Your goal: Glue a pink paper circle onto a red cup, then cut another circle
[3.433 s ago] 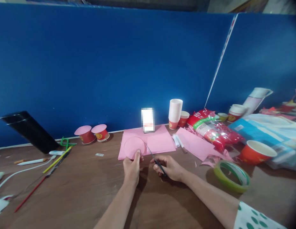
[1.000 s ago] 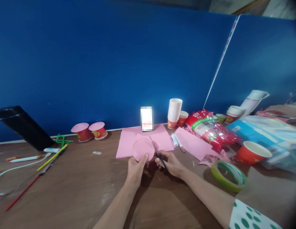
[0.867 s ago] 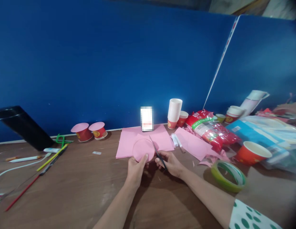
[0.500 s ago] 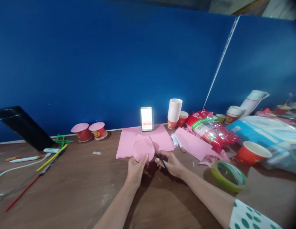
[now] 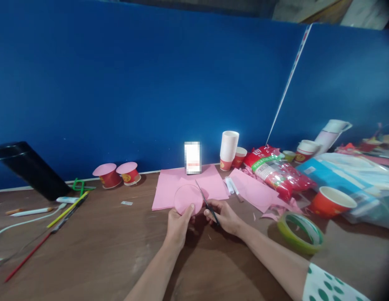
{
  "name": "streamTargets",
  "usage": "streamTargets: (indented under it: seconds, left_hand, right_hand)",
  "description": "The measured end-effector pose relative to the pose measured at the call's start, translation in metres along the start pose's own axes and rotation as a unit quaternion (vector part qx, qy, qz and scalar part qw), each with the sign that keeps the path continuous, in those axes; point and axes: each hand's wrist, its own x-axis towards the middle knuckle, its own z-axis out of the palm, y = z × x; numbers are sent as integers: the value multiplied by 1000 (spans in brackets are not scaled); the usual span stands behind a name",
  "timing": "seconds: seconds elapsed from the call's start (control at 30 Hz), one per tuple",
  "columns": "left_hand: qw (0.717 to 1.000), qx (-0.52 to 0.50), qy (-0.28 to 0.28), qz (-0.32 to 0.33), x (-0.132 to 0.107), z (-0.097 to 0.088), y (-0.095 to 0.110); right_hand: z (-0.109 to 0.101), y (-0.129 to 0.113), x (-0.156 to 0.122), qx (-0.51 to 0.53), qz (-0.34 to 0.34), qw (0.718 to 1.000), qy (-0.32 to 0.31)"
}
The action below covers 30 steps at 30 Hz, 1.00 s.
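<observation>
My left hand pinches a round pink paper disc at its lower right edge, thumb on top. In my right hand is a pair of black-handled scissors, its blades pointing up and left along the disc's right side. Whether the blades touch the paper I cannot tell. Behind the disc lie pink paper sheets, with a bright, blurred-out white rectangle at their back edge. On the left, two red paper cups carry pink discs on top.
A roll of green-yellow tape lies near my right forearm. Beyond it are an orange-red cup, a red bag of paper cups and stacked white cups. A black bottle and pens occupy the left side.
Almost nothing differs. The view has tilted very slightly, while both hands keep the same hold on the disc and scissors.
</observation>
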Motion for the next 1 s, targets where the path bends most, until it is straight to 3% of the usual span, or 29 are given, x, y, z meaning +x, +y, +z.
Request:
streamTargets:
  seconds: [1.0]
  left_hand:
    - [1000, 15, 10, 6, 2, -1, -5]
  right_hand:
    - [0, -4, -1, -1, 7, 1000, -2]
